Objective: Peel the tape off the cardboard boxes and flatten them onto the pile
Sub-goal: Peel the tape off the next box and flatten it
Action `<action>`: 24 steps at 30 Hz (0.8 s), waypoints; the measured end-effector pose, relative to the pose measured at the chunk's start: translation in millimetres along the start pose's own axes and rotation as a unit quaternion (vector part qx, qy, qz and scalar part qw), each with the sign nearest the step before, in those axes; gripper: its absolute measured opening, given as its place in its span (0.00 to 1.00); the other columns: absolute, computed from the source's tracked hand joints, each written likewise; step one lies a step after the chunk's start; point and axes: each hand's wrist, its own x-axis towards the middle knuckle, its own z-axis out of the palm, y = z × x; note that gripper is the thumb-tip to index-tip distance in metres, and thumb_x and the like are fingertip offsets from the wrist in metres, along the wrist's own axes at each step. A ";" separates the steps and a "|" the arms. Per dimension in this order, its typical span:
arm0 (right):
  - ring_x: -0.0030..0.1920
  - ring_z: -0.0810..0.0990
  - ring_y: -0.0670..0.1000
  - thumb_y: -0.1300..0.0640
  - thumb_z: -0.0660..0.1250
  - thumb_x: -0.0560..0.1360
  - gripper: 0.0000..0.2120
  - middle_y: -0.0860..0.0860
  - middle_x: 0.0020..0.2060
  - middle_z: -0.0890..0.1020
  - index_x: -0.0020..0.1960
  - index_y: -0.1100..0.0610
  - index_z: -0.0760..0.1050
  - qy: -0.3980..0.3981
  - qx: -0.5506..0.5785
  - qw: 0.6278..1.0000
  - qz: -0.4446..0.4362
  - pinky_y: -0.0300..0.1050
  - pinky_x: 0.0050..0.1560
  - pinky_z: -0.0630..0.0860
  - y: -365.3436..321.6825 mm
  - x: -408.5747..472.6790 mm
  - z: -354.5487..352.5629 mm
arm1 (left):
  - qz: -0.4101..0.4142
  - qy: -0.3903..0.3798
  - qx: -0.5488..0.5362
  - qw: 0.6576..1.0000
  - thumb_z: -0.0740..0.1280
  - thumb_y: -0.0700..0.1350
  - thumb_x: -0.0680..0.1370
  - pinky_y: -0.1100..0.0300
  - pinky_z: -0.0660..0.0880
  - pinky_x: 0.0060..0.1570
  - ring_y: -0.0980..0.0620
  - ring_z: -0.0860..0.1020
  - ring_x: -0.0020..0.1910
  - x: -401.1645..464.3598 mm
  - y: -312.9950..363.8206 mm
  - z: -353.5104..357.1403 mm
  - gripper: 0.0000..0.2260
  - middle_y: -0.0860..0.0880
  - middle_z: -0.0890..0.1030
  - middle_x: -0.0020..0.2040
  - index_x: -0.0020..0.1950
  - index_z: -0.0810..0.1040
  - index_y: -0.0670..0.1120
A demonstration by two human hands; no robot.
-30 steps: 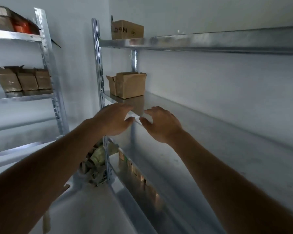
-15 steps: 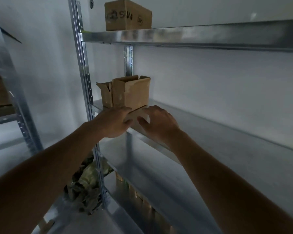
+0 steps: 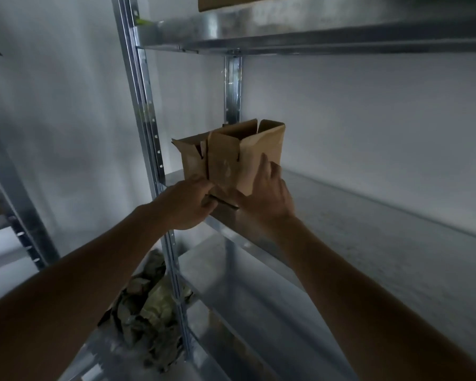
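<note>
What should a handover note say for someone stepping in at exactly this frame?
Left hand: fingers curled on the lower front corner of the open cardboard box.
Right hand: fingers laid against the box's right side.
The box stands at the left end of the middle shelf, flaps up. Another box sits on the top shelf. Crumpled scraps lie below.
Done: box reached. Left: lift it off, peel any tape, flatten it; no pile is in view.

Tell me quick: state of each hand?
Left hand: fingers curled on the cardboard box bottom edge.
Right hand: open, fingers flat against the box.
</note>
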 end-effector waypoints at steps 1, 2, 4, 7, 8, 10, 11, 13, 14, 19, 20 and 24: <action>0.73 0.69 0.64 0.29 0.68 0.74 0.52 0.60 0.76 0.61 0.81 0.53 0.44 0.021 0.010 1.000 0.016 0.63 0.69 0.73 -3.4 6.3 6.9 | 0.002 0.001 0.001 1.000 0.66 0.49 0.84 0.51 0.82 0.52 0.52 0.82 0.47 3.9 -9.4 1.2 0.05 0.50 0.81 0.52 0.57 0.76 0.49; 0.74 0.68 0.64 0.28 0.67 0.73 0.53 0.61 0.77 0.59 0.81 0.53 0.41 0.050 0.029 0.998 0.029 0.64 0.69 0.74 -6.9 12.4 11.9 | 0.006 0.003 0.002 1.000 0.66 0.49 0.84 0.49 0.82 0.52 0.51 0.82 0.47 8.0 -17.8 2.1 0.06 0.49 0.81 0.52 0.57 0.76 0.48; 0.73 0.68 0.66 0.28 0.67 0.74 0.52 0.60 0.78 0.55 0.81 0.47 0.37 0.098 0.075 0.992 0.038 0.65 0.66 0.76 -13.6 25.3 18.6 | 0.018 0.002 -0.001 1.000 0.67 0.49 0.83 0.48 0.81 0.53 0.49 0.82 0.48 17.1 -32.1 3.2 0.07 0.48 0.81 0.53 0.58 0.76 0.47; 0.74 0.67 0.70 0.34 0.70 0.74 0.49 0.61 0.80 0.48 0.80 0.37 0.38 0.098 0.069 0.992 0.036 0.70 0.64 0.76 -22.4 48.1 26.8 | 0.040 -0.003 -0.013 0.999 0.67 0.49 0.83 0.47 0.82 0.53 0.49 0.82 0.49 30.1 -49.2 6.8 0.10 0.47 0.82 0.55 0.61 0.78 0.46; 0.73 0.68 0.70 0.36 0.71 0.74 0.47 0.60 0.80 0.49 0.80 0.38 0.42 0.093 0.055 0.993 0.042 0.69 0.63 0.77 -24.8 56.2 29.7 | 0.050 -0.004 -0.017 0.999 0.67 0.49 0.83 0.47 0.82 0.52 0.48 0.83 0.49 34.8 -54.0 7.6 0.12 0.46 0.83 0.56 0.63 0.78 0.45; 0.70 0.71 0.67 0.44 0.72 0.76 0.36 0.59 0.79 0.53 0.76 0.40 0.56 0.100 0.043 0.993 0.056 0.65 0.61 0.79 -29.0 67.7 35.2 | 0.068 -0.011 -0.024 0.997 0.67 0.50 0.83 0.48 0.82 0.53 0.48 0.82 0.51 43.0 -61.0 8.7 0.15 0.47 0.82 0.59 0.68 0.77 0.46; 0.68 0.73 0.66 0.48 0.72 0.77 0.29 0.57 0.77 0.57 0.72 0.42 0.61 0.112 0.042 0.991 0.055 0.63 0.59 0.80 -30.9 71.4 37.2 | 0.077 -0.014 -0.028 0.997 0.67 0.50 0.83 0.50 0.81 0.53 0.49 0.82 0.51 47.3 -64.6 8.6 0.16 0.47 0.82 0.59 0.69 0.77 0.46; 0.63 0.75 0.62 0.56 0.70 0.77 0.20 0.55 0.72 0.63 0.65 0.45 0.66 0.137 0.045 0.989 0.041 0.61 0.56 0.82 -30.2 74.6 37.5 | 0.099 -0.016 -0.035 0.994 0.67 0.49 0.83 0.52 0.81 0.52 0.50 0.82 0.49 56.3 -71.7 7.5 0.13 0.48 0.83 0.56 0.65 0.77 0.46; 0.60 0.76 0.60 0.58 0.69 0.77 0.18 0.55 0.71 0.65 0.63 0.46 0.67 0.147 0.040 0.988 0.036 0.59 0.54 0.82 -27.8 74.4 35.1 | 0.110 -0.016 -0.038 0.993 0.67 0.49 0.83 0.54 0.81 0.52 0.51 0.81 0.47 60.2 -74.3 7.3 0.11 0.49 0.82 0.54 0.63 0.78 0.46; 0.51 0.76 0.56 0.67 0.63 0.76 0.17 0.55 0.70 0.68 0.59 0.50 0.70 0.208 -0.013 0.975 0.075 0.42 0.40 0.73 -4.0 65.3 8.5 | 0.164 -0.012 -0.043 0.985 0.67 0.45 0.83 0.67 0.74 0.46 0.54 0.80 0.46 72.9 -76.9 15.6 0.09 0.54 0.80 0.52 0.63 0.78 0.47; 0.49 0.76 0.53 0.68 0.63 0.75 0.18 0.55 0.68 0.69 0.58 0.50 0.69 0.215 -0.008 0.973 0.085 0.40 0.38 0.70 1.4 60.9 4.1 | 0.168 -0.020 -0.046 0.984 0.67 0.46 0.83 0.67 0.74 0.46 0.54 0.80 0.46 76.0 -75.3 19.3 0.10 0.54 0.80 0.52 0.64 0.77 0.48; 0.50 0.73 0.48 0.63 0.67 0.74 0.19 0.53 0.59 0.70 0.59 0.50 0.63 0.235 0.085 0.963 0.104 0.31 0.36 0.68 17.4 39.2 9.7 | 0.177 -0.059 -0.047 0.981 0.67 0.48 0.83 0.56 0.81 0.51 0.55 0.81 0.49 89.9 -61.8 35.1 0.15 0.52 0.81 0.57 0.69 0.75 0.50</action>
